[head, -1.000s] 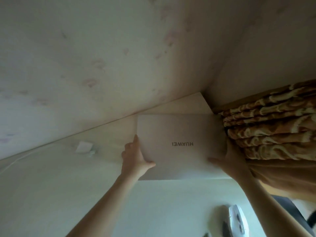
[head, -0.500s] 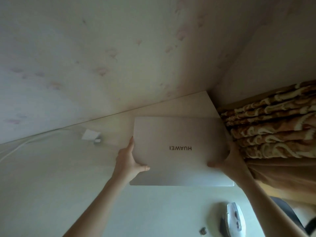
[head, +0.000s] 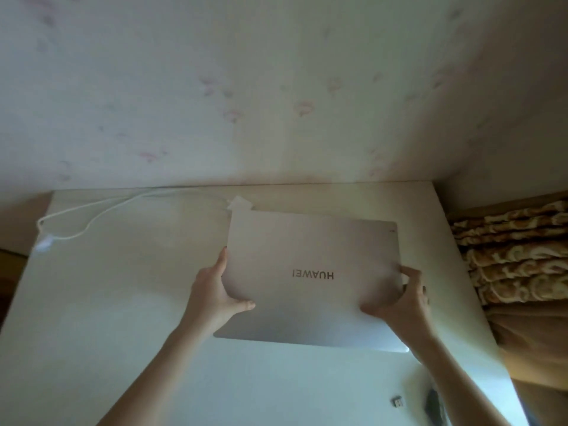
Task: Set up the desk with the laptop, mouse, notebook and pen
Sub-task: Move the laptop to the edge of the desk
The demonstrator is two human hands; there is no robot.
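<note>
Laptop (head: 310, 281), silver and closed, gripped at both side edges over a white desk (head: 107, 302), lid up with the HUAWEI logo reading upside down from the head view. Left hand (head: 212, 296) clamped on the left edge, thumb laid across the lid, fingers tucked beneath and out of sight. Right hand (head: 402, 305) clamped on the right edge near the front corner, thumb on top, fingers curled round the side. Whether resting flat on the desk or raised just above it, cannot tell; near edge lit brighter at the right corner. Placed right of the desk's centre, far edge close to the wall (head: 246, 87), which carries faint pink marks.

White cable (head: 101, 210) looped across the far left of the desk, one end running to a small white charger (head: 241, 203) just behind the laptop's far left corner, partly hidden by it. Small dark dongle (head: 398, 401) lying on the near right of the desk, well apart from the laptop. Beside it, a dark blurred object (head: 433, 405) partly behind the right forearm, too unclear to name. Patterned brown and cream curtain (head: 516, 259) bunched along the right edge of the desk.
</note>
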